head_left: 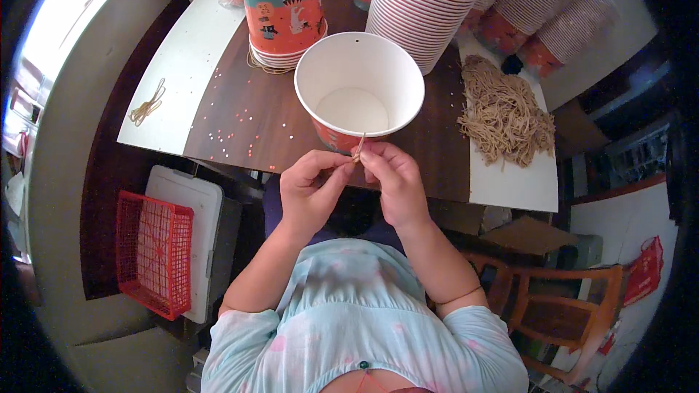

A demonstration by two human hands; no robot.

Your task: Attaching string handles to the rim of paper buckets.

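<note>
1. Nearest is the person's light blue, pink-blotched top (349,320), with both bare forearms reaching forward over the lap.
2. The left hand (309,185) pinches a thin tan cord (362,144) between thumb and forefinger, its other fingers curled in.
3. The right hand (397,182) pinches the same cord just beside the left, thumb and fingers drawn together; one end of the cord sticks up above the fingertips.
4. The cord is at the near side of a white-lined paper bucket (320,80), in front of its rim. Whether it passes through the bucket wall cannot be told. The bucket stands upright near the table's front edge, with a small dark hole below its far rim.
5. Small white and orange paper dots (249,140) are scattered on the dark brown tabletop (240,94), left of the bucket.
6. On the white right end of the table lies a tangled heap of tan cords (502,113); a looped tan cord bundle (148,104) lies on the white left end.
7. Behind the bucket, to the left, stand upturned orange-and-green buckets (284,22); to the right rises a tall nested bucket stack (426,7).
8. Farther back at right, plastic-wrapped bucket stacks (542,4) lean over.
</note>
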